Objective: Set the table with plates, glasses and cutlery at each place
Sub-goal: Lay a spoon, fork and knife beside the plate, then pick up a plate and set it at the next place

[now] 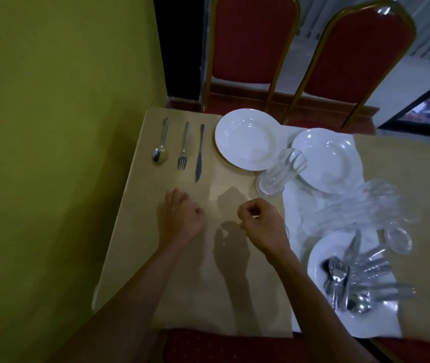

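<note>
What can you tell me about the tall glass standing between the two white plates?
The tall glass is clear, with ribbed sides, a thick round foot and a wavy rim. It stands upright and looks empty, at the right edge of the tan mat, where the white cloth begins. The left plate lies beside it; it hides a bit of the right plate, and whether it touches either cannot be told.

Dim light falls on a yellow-green wall (51, 100) at left and two gold-framed red chairs (254, 40) at far right.
</note>
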Demonstrator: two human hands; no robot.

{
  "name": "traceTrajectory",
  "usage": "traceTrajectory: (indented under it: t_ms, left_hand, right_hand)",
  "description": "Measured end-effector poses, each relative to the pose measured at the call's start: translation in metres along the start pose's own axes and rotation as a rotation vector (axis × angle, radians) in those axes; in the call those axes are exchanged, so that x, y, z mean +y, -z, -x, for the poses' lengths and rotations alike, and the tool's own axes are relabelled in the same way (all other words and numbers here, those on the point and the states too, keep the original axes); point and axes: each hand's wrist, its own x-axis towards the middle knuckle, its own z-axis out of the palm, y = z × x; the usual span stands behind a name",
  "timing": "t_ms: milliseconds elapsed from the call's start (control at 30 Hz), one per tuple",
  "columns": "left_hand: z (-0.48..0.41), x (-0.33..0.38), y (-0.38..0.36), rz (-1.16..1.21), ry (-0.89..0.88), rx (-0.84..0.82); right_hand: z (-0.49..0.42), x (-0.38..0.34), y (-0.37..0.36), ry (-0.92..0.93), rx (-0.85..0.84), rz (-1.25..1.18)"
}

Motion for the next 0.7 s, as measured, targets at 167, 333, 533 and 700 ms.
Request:
traceTrajectory:
  t_ms: [167,333,533,700]
  left_hand:
    - [0.042,0.052,0.008,0.151,-0.013,-0.059]
    - [0.083,0.120,0.018,0.469,-0.052,-0.174]
    - [0.106,0.185,0.015,0.539,-0.204,-0.396]
    - [0.098,0.228,0.012,0.695,-0.099,-0.436]
  right_hand:
    - [0.017,0.014,0.065,-0.016,0.051,-0.102]
    - [0.029,0.012,0.129,0.046,0.091,-0.234]
    - [0.032,0.011,0.218,0.160,0.180,-0.285]
    - [-0.001,0.028,0.304,0.209,0.310,-0.279]
